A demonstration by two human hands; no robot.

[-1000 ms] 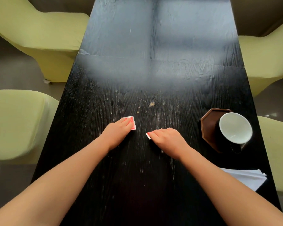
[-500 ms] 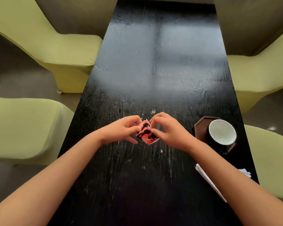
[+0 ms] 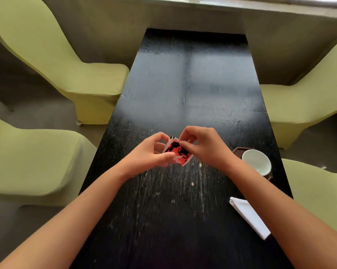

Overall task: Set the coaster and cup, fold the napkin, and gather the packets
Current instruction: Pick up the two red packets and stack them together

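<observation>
- Both hands pinch the packets (image 3: 178, 152) (red, with black print) between them above the table (image 3: 183, 200): left hand (image 3: 152, 152) with thumb on the near edge, right hand (image 3: 202, 146) with fingertips curled onto the top.
- Cup (image 3: 257, 162) stands on the coaster (image 3: 239, 150), right of the hands.
- Napkin (image 3: 249, 216) lies folded, nearer, by the right forearm.
- Yellow-green chairs (image 3: 47, 74) flank the table.
</observation>
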